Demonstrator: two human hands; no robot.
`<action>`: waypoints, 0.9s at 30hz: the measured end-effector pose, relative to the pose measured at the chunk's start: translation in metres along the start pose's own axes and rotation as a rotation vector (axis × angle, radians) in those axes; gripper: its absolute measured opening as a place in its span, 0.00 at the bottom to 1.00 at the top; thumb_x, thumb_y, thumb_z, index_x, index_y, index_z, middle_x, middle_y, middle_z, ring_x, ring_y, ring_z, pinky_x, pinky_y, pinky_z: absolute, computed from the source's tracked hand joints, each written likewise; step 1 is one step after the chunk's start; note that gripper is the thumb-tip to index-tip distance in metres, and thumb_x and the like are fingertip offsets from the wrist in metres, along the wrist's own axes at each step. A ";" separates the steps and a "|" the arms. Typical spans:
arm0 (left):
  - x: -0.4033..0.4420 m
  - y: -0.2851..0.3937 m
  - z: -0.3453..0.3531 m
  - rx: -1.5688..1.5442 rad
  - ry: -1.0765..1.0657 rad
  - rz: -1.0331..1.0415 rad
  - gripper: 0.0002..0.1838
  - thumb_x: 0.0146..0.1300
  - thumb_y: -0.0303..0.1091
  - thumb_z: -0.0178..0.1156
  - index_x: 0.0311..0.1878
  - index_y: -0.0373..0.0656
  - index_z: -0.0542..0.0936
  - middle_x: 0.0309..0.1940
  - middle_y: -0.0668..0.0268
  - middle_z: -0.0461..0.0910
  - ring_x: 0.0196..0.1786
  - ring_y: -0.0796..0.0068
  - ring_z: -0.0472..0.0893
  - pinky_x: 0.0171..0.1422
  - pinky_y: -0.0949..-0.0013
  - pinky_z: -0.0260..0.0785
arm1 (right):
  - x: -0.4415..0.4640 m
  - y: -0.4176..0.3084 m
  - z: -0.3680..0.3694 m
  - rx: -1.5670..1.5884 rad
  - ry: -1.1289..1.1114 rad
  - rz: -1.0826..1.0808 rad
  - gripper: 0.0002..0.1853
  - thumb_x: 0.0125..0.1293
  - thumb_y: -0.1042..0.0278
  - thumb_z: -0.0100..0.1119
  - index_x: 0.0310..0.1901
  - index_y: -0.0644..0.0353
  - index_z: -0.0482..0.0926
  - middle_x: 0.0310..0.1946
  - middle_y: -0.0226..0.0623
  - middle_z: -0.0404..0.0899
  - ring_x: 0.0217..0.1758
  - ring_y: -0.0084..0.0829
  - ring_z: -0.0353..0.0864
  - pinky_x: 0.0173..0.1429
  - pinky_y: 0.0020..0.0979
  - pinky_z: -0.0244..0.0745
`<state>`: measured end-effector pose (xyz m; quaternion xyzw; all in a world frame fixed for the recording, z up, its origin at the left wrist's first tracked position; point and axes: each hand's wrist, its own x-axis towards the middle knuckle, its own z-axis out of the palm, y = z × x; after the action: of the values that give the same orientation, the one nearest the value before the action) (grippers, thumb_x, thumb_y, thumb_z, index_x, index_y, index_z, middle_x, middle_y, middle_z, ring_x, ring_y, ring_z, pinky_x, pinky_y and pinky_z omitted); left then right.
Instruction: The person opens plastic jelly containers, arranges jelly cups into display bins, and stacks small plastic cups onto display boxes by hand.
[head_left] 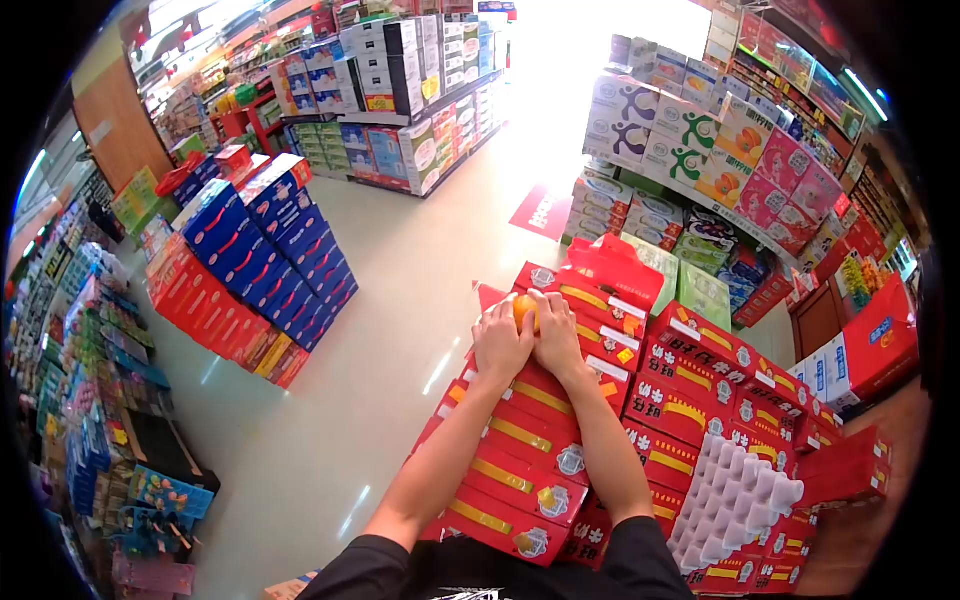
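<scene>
Between both hands, at the middle of the view, is a small round orange fruit [525, 312]. My left hand [500, 342] is wrapped against its left side, and my right hand [555, 335] closes on it from the right, the thumbs near each other. Both hands are above a stack of red boxes [525, 430] with yellow strips. Just beyond them, a red plastic bag [615, 268] rests on the far end of the boxes. The fingers partly hide the fruit.
A pale egg tray [735, 505] lies on red boxes at the lower right. Blue boxes [265, 255] are stacked to the left, across the floor [390, 290]. Drink cartons [700, 150] stand at the upper right, and stacked goods [400, 110] at the back.
</scene>
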<state>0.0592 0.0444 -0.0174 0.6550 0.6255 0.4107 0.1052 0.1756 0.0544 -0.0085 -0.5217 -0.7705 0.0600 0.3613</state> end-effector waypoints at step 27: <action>0.006 0.003 -0.019 -0.395 0.168 0.460 0.26 0.71 0.54 0.47 0.53 0.40 0.78 0.45 0.57 0.79 0.51 0.54 0.77 0.64 0.50 0.63 | 0.005 -0.039 -0.071 0.078 0.004 0.002 0.38 0.46 0.61 0.75 0.60 0.60 0.70 0.40 0.40 0.75 0.45 0.40 0.76 0.53 0.40 0.74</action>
<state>0.0479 0.0419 -0.0007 0.7101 0.3755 0.5899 0.0827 0.1892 0.0213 0.0639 -0.5081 -0.7663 0.0894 0.3828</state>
